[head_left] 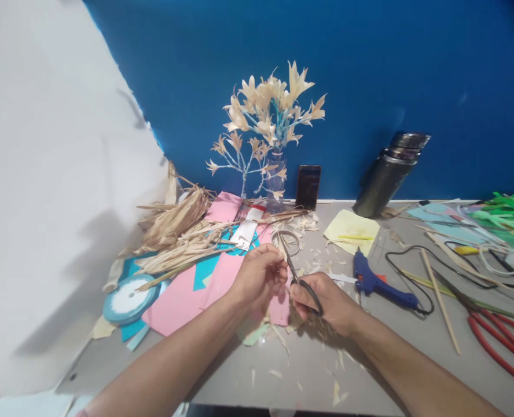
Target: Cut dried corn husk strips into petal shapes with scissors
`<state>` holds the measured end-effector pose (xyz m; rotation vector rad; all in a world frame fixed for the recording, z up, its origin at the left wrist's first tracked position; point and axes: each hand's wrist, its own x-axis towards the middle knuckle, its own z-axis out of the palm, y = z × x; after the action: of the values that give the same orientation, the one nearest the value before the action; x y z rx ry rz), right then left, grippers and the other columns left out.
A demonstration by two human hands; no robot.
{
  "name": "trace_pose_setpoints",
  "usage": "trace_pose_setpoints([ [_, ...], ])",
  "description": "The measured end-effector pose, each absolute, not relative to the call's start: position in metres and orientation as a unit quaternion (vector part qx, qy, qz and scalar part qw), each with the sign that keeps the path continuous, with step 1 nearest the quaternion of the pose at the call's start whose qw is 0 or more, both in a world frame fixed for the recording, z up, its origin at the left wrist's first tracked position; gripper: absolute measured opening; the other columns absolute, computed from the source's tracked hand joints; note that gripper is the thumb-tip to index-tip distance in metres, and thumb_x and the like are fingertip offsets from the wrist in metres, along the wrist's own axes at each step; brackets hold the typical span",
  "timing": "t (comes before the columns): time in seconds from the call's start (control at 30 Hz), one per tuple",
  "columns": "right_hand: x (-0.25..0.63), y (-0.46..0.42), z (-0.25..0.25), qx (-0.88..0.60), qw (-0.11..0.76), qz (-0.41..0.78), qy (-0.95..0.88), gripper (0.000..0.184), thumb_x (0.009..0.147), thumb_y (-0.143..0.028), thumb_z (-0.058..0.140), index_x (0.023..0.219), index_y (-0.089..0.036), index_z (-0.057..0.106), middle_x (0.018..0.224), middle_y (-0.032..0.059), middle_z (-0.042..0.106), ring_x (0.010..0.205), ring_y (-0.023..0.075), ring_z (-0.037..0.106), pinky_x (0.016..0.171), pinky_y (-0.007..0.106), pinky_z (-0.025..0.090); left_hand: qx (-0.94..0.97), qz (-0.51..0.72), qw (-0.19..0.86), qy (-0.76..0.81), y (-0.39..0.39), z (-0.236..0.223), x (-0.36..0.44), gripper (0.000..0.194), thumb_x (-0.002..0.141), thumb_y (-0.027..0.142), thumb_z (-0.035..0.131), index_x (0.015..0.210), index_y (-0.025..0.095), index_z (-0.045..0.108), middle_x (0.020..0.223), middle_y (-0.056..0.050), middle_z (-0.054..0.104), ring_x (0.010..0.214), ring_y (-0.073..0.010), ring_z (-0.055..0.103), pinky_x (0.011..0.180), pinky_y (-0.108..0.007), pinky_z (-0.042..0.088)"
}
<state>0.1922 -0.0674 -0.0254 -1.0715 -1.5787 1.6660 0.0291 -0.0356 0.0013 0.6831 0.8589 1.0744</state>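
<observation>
Scraps [336,394] litter the table [222,382] near its front edge, probably offcuts. Just beyond, the right hand [329,301] is clamped on the handles of the scissors [296,279], which stand between both hands, blades pointing away, likely for a clear view. The left hand [261,275] bunches its fingers together beside them; anything pinched is too small to tell. Farther, a bottle [276,180] props flowers [265,95] upright by the wall [413,75].

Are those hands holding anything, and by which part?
The right hand holds scissors by the handles. The left hand seems to pinch something small, too hidden to tell.
</observation>
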Motion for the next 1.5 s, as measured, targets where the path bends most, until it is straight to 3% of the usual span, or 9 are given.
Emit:
trace_pose_setpoints([
  [0.53, 0.191, -0.069, -0.026, -0.420, 0.298, 0.631, -0.581, 0.062, 0.074, -0.072, 0.063, 0.051, -0.015, 0.054, 0.044, -0.0016, 0.047, 0.037, 0.0063, 0.034, 0.039, 0.022, 0.023, 0.307, 0.482, 0.716, 0.400, -0.036, 0.002, 0.029, 0.013, 0.062, 0.015, 0.064, 0.059, 0.016, 0.051, 0.051, -0.001, 0.057, 0.042, -0.0098, 0.050, 0.043, -0.020, 0.038],
  [0.97, 0.186, -0.070, -0.021, -0.431, 0.309, 0.650, -0.544, 0.058, 0.070, -0.066, 0.072, 0.048, -0.015, 0.054, 0.042, -0.0019, 0.046, 0.036, 0.0065, 0.036, 0.039, 0.022, 0.029, 0.305, 0.484, 0.718, 0.396, -0.038, 0.005, 0.030, 0.013, 0.061, 0.013, 0.064, 0.062, 0.017, 0.051, 0.054, 0.000, 0.058, 0.043, -0.0092, 0.051, 0.042, -0.019, 0.038],
  [1.27, 0.185, -0.062, -0.019, -0.476, 0.458, 0.618, -0.426, 0.036, 0.066, -0.043, 0.081, 0.067, -0.015, 0.060, 0.054, -0.0032, 0.052, 0.047, 0.0085, 0.046, 0.046, 0.022, 0.036, 0.362, 0.476, 0.692, 0.404, -0.041, 0.003, 0.032, 0.013, 0.064, 0.017, 0.068, 0.068, 0.017, 0.055, 0.060, 0.001, 0.060, 0.045, -0.0085, 0.052, 0.043, -0.019, 0.040],
  [1.5, 0.186, -0.059, -0.019, -0.474, 0.492, 0.603, -0.413, 0.028, 0.064, -0.033, 0.081, 0.075, -0.015, 0.062, 0.054, -0.0054, 0.051, 0.048, 0.0076, 0.042, 0.047, 0.022, 0.033, 0.399, 0.433, 0.693, 0.416, -0.041, -0.004, 0.034, 0.013, 0.064, 0.014, 0.067, 0.068, 0.016, 0.055, 0.054, 0.002, 0.057, 0.047, -0.0080, 0.053, 0.048, -0.018, 0.038],
])
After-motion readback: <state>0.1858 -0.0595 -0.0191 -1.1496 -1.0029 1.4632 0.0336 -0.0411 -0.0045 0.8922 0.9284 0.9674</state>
